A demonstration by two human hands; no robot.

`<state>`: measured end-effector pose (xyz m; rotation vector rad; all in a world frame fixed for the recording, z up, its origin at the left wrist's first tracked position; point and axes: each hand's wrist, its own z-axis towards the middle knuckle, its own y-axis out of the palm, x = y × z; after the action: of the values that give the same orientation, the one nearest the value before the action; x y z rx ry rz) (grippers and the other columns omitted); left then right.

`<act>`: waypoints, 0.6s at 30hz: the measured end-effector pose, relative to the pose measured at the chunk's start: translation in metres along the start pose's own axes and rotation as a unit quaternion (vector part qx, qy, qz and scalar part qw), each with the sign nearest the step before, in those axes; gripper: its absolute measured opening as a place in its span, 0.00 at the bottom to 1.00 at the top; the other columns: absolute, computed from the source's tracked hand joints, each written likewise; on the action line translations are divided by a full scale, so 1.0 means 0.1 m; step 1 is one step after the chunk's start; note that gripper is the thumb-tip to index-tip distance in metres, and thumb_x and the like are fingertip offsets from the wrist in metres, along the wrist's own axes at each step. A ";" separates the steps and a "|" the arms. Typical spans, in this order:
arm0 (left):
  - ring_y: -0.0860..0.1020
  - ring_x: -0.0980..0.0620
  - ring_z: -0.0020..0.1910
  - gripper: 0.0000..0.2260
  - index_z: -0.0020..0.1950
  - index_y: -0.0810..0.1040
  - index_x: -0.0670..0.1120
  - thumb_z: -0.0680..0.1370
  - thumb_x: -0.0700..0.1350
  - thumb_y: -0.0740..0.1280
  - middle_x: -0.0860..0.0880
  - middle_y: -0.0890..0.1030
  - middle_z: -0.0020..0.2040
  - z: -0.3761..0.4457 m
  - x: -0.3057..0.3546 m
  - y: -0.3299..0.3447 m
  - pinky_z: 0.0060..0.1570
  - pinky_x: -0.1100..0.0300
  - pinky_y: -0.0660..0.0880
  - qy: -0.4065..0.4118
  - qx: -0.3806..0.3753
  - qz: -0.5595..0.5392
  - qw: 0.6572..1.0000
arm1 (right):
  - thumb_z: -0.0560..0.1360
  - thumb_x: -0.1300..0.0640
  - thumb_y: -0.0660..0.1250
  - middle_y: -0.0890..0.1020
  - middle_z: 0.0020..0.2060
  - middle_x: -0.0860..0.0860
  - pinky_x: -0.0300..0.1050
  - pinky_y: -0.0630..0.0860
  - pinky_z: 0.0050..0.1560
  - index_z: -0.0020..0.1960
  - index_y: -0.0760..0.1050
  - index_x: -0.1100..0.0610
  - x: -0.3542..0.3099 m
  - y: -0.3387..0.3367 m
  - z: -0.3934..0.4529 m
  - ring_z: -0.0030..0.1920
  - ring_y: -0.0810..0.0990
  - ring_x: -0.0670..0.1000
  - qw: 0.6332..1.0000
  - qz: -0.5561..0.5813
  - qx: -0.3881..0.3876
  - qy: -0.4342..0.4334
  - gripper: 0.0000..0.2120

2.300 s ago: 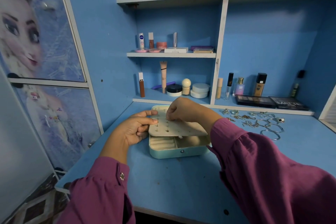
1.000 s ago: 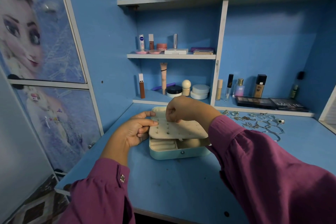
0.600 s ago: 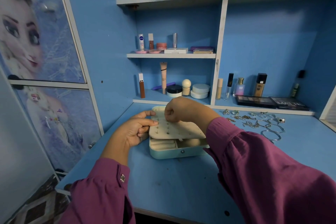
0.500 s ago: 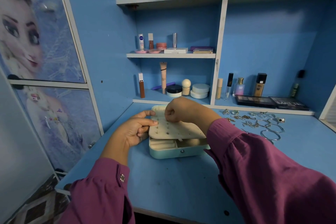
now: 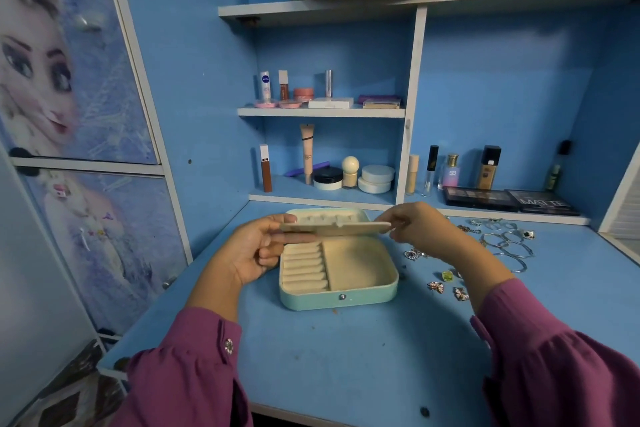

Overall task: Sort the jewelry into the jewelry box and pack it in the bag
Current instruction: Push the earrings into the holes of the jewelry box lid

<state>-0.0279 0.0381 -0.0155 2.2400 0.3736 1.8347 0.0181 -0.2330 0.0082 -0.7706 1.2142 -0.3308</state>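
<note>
While the jewelry box (image 5: 337,274) lies open below, both hands (image 5: 254,250) (image 5: 414,229) pinch its insert panel (image 5: 334,228).

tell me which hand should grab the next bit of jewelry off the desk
Probably the right hand: the loose jewelry lies just beside it, right of the jewelry box, while the left hand grips the earring panel.
</note>
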 end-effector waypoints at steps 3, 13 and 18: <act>0.56 0.58 0.17 0.11 0.52 0.73 0.45 0.79 0.41 0.51 0.33 0.82 0.52 0.02 0.01 0.00 0.15 0.68 0.54 -0.001 -0.005 0.009 1.000 | 0.73 0.63 0.70 0.81 0.36 0.48 0.44 0.71 0.38 0.43 0.81 0.53 0.08 0.08 -0.05 0.33 0.75 0.47 0.997 0.079 0.013 0.017 0.05; 0.59 0.58 0.17 0.06 0.51 0.76 0.41 0.76 0.35 0.64 0.44 0.81 0.34 0.08 -0.05 -0.02 0.17 0.67 0.55 0.097 0.063 0.136 0.984 | 0.77 0.57 0.66 0.80 0.39 0.47 0.40 0.70 0.44 0.51 0.81 0.57 0.04 0.44 0.14 0.41 0.78 0.49 0.974 0.140 0.174 0.039 0.06; 0.67 0.57 0.20 0.03 0.43 0.79 0.45 0.73 0.39 0.72 0.46 0.78 0.31 0.14 -0.10 0.01 0.20 0.68 0.61 0.144 0.136 0.202 0.959 | 0.78 0.56 0.64 0.82 0.45 0.51 0.39 0.69 0.46 0.57 0.80 0.60 0.05 0.51 0.15 0.46 0.78 0.49 0.972 0.122 0.198 0.041 0.12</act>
<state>-0.0158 0.0338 -0.0268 2.3603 0.2400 2.4724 0.0251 -0.1952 -0.0283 -0.2612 1.2538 -0.3892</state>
